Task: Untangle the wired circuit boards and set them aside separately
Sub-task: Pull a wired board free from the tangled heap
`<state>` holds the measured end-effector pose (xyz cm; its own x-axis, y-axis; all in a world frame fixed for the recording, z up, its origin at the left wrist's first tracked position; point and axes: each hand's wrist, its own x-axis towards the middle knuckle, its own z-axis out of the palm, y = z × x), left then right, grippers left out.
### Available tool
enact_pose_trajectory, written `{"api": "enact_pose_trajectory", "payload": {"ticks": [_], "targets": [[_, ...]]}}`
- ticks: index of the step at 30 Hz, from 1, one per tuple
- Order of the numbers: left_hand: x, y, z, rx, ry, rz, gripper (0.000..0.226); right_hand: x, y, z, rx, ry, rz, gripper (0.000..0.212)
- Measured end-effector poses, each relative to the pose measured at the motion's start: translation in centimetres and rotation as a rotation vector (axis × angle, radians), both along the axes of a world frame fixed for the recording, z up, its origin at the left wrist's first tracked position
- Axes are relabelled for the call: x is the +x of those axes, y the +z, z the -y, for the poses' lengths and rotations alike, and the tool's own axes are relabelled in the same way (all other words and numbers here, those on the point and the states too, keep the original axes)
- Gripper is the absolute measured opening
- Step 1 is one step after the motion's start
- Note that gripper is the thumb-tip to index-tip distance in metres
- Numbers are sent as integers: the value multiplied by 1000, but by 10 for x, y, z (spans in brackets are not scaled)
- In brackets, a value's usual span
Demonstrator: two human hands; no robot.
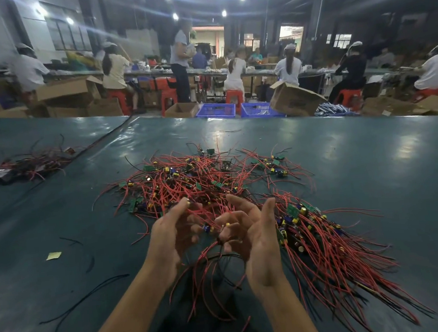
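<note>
A tangled heap of small green circuit boards with red and black wires (195,178) lies on the dark green table (371,168) ahead of me. A combed-out bundle of wired boards (322,239) lies to the right, its wires trailing toward me. My left hand (172,238) and my right hand (252,231) are raised between the two, palms facing each other. Their curled fingers hold a small cluster of wired boards (212,228), whose wires hang down between my wrists. Which fingers pinch which wire is blurred.
A second wire pile (27,165) lies at the far left. Loose black wires (84,299) and a yellow paper scrap (53,255) lie at the near left. Beyond the table's far edge stand blue crates (217,110), cardboard boxes and seated workers.
</note>
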<state>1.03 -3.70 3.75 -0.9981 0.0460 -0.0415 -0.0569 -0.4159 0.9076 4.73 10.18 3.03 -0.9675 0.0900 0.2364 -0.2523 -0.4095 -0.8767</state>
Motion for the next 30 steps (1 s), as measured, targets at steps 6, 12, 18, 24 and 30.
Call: {"api": "enact_pose_trajectory", "payload": {"ticks": [6,12,18,24,30], "targets": [[-3,5,10,193,-6,-1,46,-10,-20,-2,697,-350,217,10],[0,5,8,192,-112,-88,35,-5,-31,8,1201,-165,182,43],[-7,7,18,224,-11,-160,30,-4,-30,19,1155,-30,112,44],[-10,3,17,48,41,-161,30,-3,-28,19,1315,92,31,48],[-9,-2,12,-95,82,-178,19,-4,-30,17,1424,-163,-50,37]]}}
